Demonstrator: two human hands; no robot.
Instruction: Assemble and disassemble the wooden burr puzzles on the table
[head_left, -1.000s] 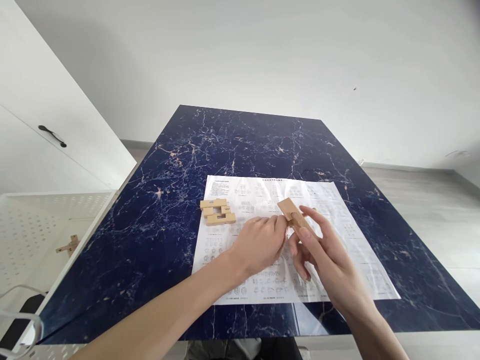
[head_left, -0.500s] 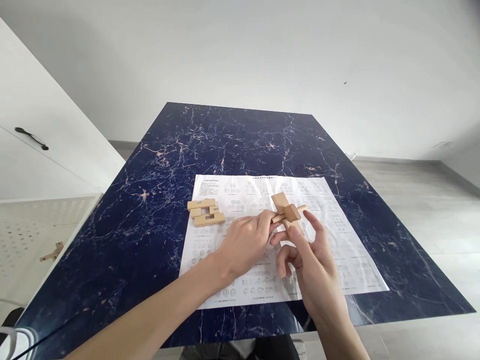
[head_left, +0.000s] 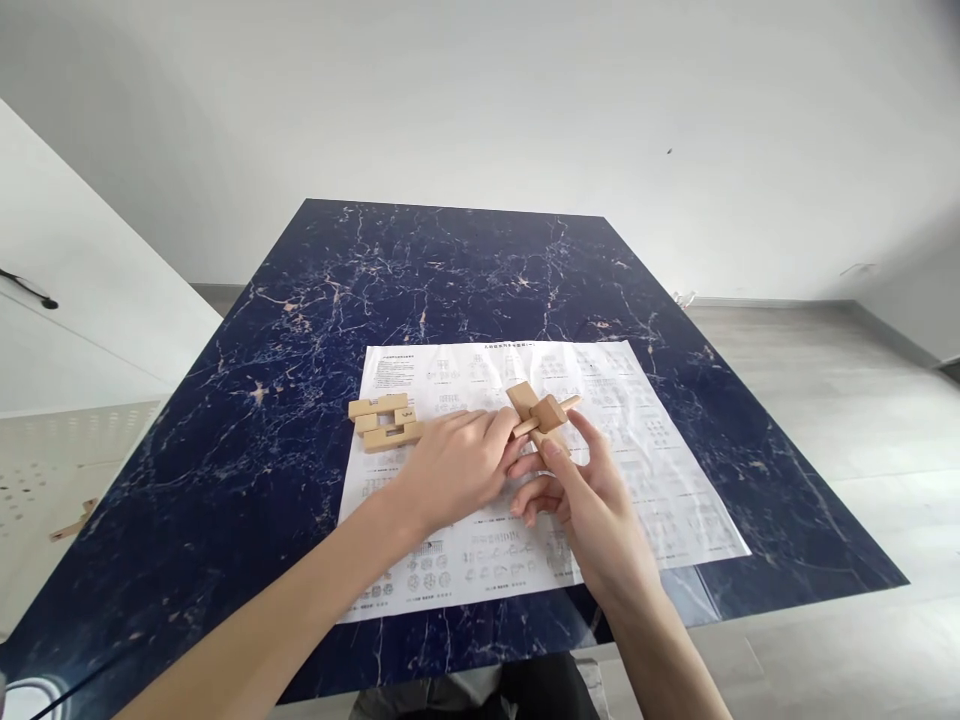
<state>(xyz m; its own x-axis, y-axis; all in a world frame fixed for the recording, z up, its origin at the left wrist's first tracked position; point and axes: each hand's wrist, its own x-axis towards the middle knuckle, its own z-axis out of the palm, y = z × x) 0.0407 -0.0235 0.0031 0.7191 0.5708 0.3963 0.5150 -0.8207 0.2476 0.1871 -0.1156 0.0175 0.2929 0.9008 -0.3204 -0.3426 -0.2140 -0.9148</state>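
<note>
Between my hands, above the printed sheet, is a wooden interlocking puzzle (head_left: 549, 414) made of crossed flat pieces and a thin bar. My left hand (head_left: 469, 460) is closed at the left end of the thin bar, its fingertips partly hidden. From the lower right, my right hand (head_left: 581, 490) grips the lower flat piece, thumb on top and the index finger near the bar's right end. Several loose wooden puzzle pieces (head_left: 386, 424) lie together left of my left hand, on the sheet's left edge.
The instruction sheet (head_left: 660, 500), printed with small diagrams, lies on a dark blue marbled table (head_left: 442, 270). Beyond the table's left side, another wooden piece (head_left: 73, 522) rests on a pale perforated surface. A white cabinet (head_left: 82, 260) stands at the left.
The view has shifted, so table and hands appear further left. My right hand's lower fingers have curled in closer under the puzzle. Both hands still hold it.
</note>
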